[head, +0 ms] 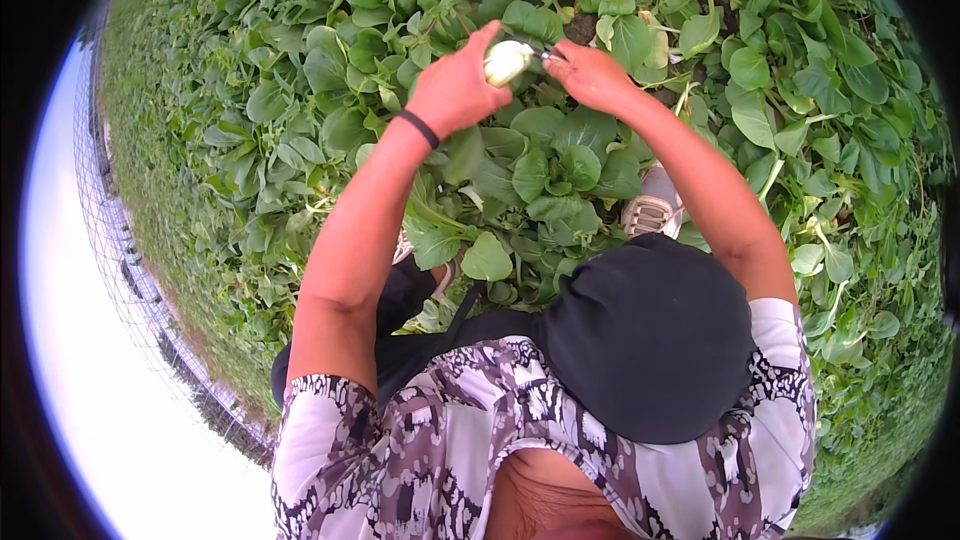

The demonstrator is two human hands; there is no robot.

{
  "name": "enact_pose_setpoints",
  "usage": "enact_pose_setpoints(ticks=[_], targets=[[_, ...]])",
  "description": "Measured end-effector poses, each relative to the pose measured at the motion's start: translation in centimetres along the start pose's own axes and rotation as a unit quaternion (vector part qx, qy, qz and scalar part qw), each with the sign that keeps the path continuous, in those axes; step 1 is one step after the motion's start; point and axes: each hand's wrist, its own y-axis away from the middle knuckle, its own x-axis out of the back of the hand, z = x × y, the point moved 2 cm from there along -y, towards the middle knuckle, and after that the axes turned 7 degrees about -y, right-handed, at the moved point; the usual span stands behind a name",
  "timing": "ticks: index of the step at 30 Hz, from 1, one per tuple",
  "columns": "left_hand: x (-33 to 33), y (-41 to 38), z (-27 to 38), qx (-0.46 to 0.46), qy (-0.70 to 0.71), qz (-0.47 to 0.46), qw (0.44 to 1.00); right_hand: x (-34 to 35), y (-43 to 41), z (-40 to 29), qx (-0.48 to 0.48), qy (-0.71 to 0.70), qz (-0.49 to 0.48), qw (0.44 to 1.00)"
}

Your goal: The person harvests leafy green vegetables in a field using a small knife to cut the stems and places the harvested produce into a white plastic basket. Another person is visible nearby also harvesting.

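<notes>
My left hand (pixel 459 82) is closed round the pale base of a leafy green plant, a bok choy (pixel 508 63), with its thumb and a finger showing at either side. The cut-looking white end of the base points to my right hand (pixel 589 73). Between the fingers of my right hand is a small metal tool (pixel 545 55), likely a knife; its blade is mostly hidden or blurred. Both hands are above the leaves of a dense bed, and the leaves of the held plant are largely hidden under my left hand.
Low leafy plants (pixel 562 165) fill the ground around my feet, some with yellowed leaves. A shoe (pixel 651 211) is planted among them on the right, the other is partly hidden on the left. A wire fence (pixel 120 240) runs along the far left.
</notes>
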Motion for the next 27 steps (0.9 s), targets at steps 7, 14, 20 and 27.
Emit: enact_pose_setpoints(ticks=[7, 14, 20, 27], targets=[[-1.4, -0.3, -12.7, 0.128, -0.107, -0.030, 0.985, 1.5, -3.2, 6.4, -0.044, -0.154, 0.285, 0.945], [-3.4, 1.8, -9.9, 0.071, -0.154, 0.054, 0.984, -5.5, 3.0, -1.8, 0.062, -0.100, 0.054, 0.992], [-4.2, 1.0, -9.5, 0.054, -0.208, 0.008, 0.977, -6.6, -3.7, 3.1, -0.068, -0.033, 0.057, 0.995], [-5.1, 0.1, -10.3, 0.073, -0.183, 0.044, 0.979, -7.7, -5.8, 2.8, -0.072, -0.092, 0.088, 0.989]])
